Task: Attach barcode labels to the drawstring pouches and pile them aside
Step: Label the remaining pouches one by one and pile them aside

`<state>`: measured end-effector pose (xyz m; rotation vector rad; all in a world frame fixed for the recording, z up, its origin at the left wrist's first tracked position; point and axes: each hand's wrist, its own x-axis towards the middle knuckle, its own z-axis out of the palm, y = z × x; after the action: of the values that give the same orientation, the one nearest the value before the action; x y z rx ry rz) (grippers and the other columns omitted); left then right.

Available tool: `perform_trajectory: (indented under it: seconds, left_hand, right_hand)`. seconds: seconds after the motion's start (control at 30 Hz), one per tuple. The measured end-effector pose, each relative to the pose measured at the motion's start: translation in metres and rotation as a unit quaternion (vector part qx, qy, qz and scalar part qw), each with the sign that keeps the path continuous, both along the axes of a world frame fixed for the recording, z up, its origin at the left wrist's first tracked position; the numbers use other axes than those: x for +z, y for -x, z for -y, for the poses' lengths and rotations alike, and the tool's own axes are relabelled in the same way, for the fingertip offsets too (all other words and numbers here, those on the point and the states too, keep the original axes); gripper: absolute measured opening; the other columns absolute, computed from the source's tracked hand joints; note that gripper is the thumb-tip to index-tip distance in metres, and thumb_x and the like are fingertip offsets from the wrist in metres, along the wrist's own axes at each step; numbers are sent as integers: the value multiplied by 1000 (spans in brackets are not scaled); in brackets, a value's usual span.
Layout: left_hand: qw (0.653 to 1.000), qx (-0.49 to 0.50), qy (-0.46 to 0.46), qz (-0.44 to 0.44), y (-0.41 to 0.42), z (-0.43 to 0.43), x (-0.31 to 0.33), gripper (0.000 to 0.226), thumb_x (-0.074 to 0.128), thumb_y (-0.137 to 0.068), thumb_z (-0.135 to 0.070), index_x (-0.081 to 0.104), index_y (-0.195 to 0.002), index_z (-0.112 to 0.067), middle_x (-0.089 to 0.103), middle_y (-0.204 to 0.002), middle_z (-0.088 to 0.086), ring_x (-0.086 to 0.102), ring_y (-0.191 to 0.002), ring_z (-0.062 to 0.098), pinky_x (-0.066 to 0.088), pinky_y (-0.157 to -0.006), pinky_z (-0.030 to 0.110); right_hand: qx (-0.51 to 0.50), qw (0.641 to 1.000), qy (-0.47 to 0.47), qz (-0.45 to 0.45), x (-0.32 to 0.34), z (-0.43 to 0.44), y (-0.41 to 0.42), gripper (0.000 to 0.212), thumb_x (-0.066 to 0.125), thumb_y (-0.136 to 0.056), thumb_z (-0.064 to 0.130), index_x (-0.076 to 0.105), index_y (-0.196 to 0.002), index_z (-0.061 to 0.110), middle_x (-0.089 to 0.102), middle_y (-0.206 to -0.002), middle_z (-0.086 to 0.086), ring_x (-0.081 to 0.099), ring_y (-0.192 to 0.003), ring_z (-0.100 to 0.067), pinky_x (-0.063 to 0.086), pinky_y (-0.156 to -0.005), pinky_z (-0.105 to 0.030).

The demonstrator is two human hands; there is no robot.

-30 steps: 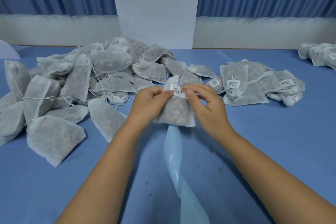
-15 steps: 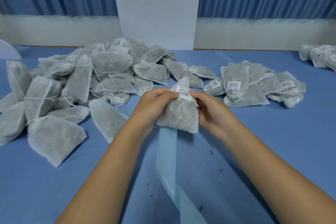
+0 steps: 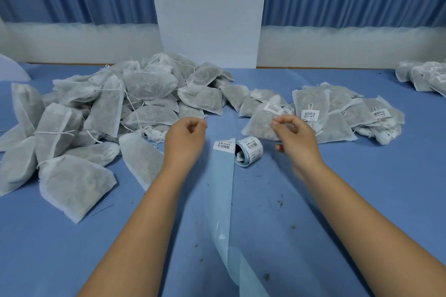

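Two hands are working above the blue tabletop (image 3: 386, 164): the right hand (image 3: 295, 138) is pinching a filled pouch (image 3: 259, 123) by its near edge between thumb and curled fingers, while the left hand (image 3: 185, 140) is hovering with fingers loosely curled and nothing in them. The pouch, with its barcode label (image 3: 272, 107) sitting up by the neck, is hanging at one o'clock, just beside the labelled pile (image 3: 337, 113) that is lying at two o'clock. Judging by that, the sticking is done and the setting aside is under way. Doing it well means carrying the pouch fully over the pile before the fingers are letting go, laying it label up so the barcode is showing, and not dropping it short, where it would be covering the label roll (image 3: 249, 150) lying at twelve o'clock. The soft filling is likely shifting inside the thin fabric, so a gentle placing is looking safer than a toss. The free hand is sitting well for reaching into the unlabelled heap (image 3: 120, 108) at ten o'clock, whose loose strings are inviting snags, while the next label (image 3: 224, 146) is waiting at the top of the backing strip (image 3: 220, 188).
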<state>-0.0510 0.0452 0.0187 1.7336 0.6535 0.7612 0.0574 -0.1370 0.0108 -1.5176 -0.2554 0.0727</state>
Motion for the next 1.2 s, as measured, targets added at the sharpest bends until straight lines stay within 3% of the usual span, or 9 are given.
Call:
perform_trajectory:
  seconds: [0.13,0.27,0.37,0.5,0.67,0.8,0.87,1.07,1.2]
  left_hand:
    - [982,53,-131,-122,1,-24,-12,24,54,-96,-15,65,-117,-16,65,-115,-2,53,-84,13,38,-73,20]
    - [988,44,-62,-135,1,-44,-17,36,51,-94,-8,59,-129,-14,62,-96,-3,54,-67,12,38,-50,9]
    - [991,51,3,-120,-2,-54,-17,43,50,-94,-9,54,-135,-18,63,-120,15,59,-80,22,46,-71,28]
    - [994,56,73,-57,-4,-57,-15,52,49,-93,-5,47,-143,-20,55,-136,17,62,-91,25,53,-94,39]
    - [967,58,239,66,-7,-61,-15,62,50,-92,2,41,-149,-21,60,-95,-1,62,-76,11,51,-61,18]
    - [952,53,287,87,-4,-61,-8,21,52,-89,5,59,-93,-14,58,-76,1,60,-60,8,35,-45,13]
    - [957,60,270,87,-2,-61,-9,34,51,-88,4,44,-68,-23,60,-63,-4,59,-66,11,33,-47,13]
    - [975,64,155,147,4,-47,0,25,65,-93,-11,67,-116,-22,72,-88,-6,64,-65,0,47,-58,14]
    - [971,37,129,200,11,-28,17,5,77,-85,-30,78,-85,-25,71,-68,-12,59,-60,4,44,-56,19]
  right_hand:
    - [32,995,36,-83,-12,3,-21,18,60,-90,13,67,-102,2,63,-91,-1,57,-74,-12,53,-67,-23]
    - [-1,973,229,37,-19,7,-25,44,64,-88,14,58,-132,19,64,-101,5,63,-82,-14,53,-89,-31]
    - [-21,956,259,137,-22,7,-21,45,69,-88,21,58,-132,23,54,-75,10,54,-74,-11,41,-70,-9]
    - [-7,949,275,157,-25,2,-18,33,64,-91,25,64,-123,24,45,-69,19,48,-68,-4,38,-68,-19]
    - [21,948,277,154,-25,-2,-8,21,59,-89,14,74,-89,29,62,-67,14,54,-60,7,38,-55,-7]
    - [32,945,284,158,-23,-6,-3,24,59,-89,15,69,-81,35,69,-74,4,55,-62,-4,41,-57,-13]
    - [33,946,283,157,-22,-5,-2,26,59,-89,14,69,-80,36,69,-74,4,55,-61,-4,40,-56,-11]
    - [28,961,244,125,-18,-3,-3,26,55,-90,11,72,-85,29,70,-78,2,61,-72,-4,45,-66,-18]
    - [18,981,166,94,-12,-4,0,29,55,-90,11,73,-80,32,70,-74,8,57,-62,-5,44,-66,-23]
